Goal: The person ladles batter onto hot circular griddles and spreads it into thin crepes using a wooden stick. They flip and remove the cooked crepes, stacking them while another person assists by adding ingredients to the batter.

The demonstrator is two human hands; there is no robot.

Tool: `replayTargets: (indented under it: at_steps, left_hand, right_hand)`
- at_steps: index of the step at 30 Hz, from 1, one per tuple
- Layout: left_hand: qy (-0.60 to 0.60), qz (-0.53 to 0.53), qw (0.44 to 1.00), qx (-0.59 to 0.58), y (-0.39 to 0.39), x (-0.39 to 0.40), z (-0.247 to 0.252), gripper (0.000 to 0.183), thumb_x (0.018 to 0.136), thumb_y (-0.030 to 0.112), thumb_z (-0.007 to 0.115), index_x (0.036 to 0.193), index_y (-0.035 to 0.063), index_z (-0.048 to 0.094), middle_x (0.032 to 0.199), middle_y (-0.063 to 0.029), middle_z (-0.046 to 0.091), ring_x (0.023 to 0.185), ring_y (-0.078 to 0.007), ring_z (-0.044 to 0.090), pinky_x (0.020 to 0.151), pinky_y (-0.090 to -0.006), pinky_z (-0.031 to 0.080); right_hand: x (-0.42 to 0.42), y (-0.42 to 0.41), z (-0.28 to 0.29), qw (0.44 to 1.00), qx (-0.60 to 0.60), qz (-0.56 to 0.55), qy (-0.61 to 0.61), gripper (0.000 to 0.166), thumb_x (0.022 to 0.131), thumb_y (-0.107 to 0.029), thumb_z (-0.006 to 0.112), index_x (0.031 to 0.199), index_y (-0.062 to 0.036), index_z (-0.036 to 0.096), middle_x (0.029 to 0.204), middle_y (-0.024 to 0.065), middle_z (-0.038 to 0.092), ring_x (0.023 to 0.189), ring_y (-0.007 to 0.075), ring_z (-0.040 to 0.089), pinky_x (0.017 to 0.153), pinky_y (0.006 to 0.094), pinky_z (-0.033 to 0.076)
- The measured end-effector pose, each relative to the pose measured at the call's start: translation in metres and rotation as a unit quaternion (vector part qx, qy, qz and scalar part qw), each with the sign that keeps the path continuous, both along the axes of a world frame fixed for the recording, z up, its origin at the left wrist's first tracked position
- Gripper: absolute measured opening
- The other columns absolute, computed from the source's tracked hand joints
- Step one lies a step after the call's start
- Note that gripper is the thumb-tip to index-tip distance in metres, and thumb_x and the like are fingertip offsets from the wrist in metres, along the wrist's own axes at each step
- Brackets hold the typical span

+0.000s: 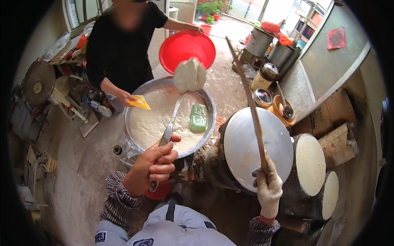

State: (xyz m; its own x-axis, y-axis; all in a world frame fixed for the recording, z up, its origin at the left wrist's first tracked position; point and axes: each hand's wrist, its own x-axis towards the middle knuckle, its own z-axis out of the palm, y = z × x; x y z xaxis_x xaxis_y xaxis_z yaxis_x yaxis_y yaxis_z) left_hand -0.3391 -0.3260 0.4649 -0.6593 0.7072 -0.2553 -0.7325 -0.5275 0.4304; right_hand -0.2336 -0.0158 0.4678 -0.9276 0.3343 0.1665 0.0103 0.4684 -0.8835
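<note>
My bare left hand (154,166) grips the handle of a metal ladle (169,129). Pale batter (190,75) coats and heaps the ladle's bowl, which is held over the far rim of a wide metal basin (211,130). Pale, wet batter or dough (154,120) fills that basin, and a green plastic container (199,117) rests on it at the right. In a white work glove, my right hand (269,186) holds a long wooden stick (254,113), pointing away across a large round metal griddle (237,141).
Across the basin, a person in black (123,46) tilts a red plastic basin (169,49) and holds a yellow scraper (140,102). Pale-topped round griddles (310,164) stand to my right. Lidded pots (262,97) and a wooden bowl (278,106) sit beyond. A fan (38,87) stands left.
</note>
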Motion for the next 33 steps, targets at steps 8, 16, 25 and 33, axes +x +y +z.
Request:
replayTargets:
  at_steps: [8,16,25,33]
  left_hand:
    - [-0.112,-0.096,0.983,-0.113,-0.008,-0.007,-0.025,0.035,0.103,0.021,0.032,0.131,0.0043,0.045,0.06,0.0024,0.04,0.04,-0.0074,0.041,0.034,-0.0233,0.037]
    - [-0.043,-0.145,0.976,-0.156,0.05,0.016,0.062,0.042,0.099,0.014,0.032,0.135,-0.0073,0.037,0.054,-0.0021,0.041,0.034,-0.0123,0.043,0.03,-0.0249,0.037]
    - [0.018,-0.26,0.965,0.024,0.2,-0.008,0.051,0.038,0.104,0.014,0.03,0.134,-0.0078,0.037,0.062,0.0038,0.035,0.037,-0.005,0.039,0.031,-0.0188,0.031]
    - [0.308,-0.309,0.848,-0.3,0.314,-0.029,-0.02,0.029,0.091,0.012,0.054,0.116,0.0023,0.042,0.067,-0.0004,0.041,0.046,-0.0097,0.04,0.039,-0.0263,0.033]
  right_hand:
    - [0.004,-0.002,-0.02,0.843,-0.52,0.054,-0.124,0.044,0.098,-0.015,0.052,0.138,-0.0015,0.042,0.08,0.0058,0.059,0.059,0.0084,0.052,0.052,0.0206,0.043]
    - [0.07,0.034,-0.046,0.805,-0.591,0.008,-0.046,0.045,0.098,-0.02,0.053,0.139,-0.0031,0.041,0.085,0.0063,0.06,0.06,0.0083,0.053,0.054,0.0225,0.044]
    - [0.153,0.088,-0.062,0.875,-0.454,-0.165,-0.027,0.05,0.099,-0.02,0.05,0.144,-0.006,0.034,0.09,0.0075,0.064,0.061,0.0082,0.057,0.056,0.024,0.048]
    - [0.157,0.08,-0.074,0.955,-0.026,-0.273,-0.108,0.052,0.093,-0.015,0.057,0.143,-0.0149,0.042,0.088,0.0066,0.063,0.055,0.0159,0.06,0.053,0.0307,0.054]
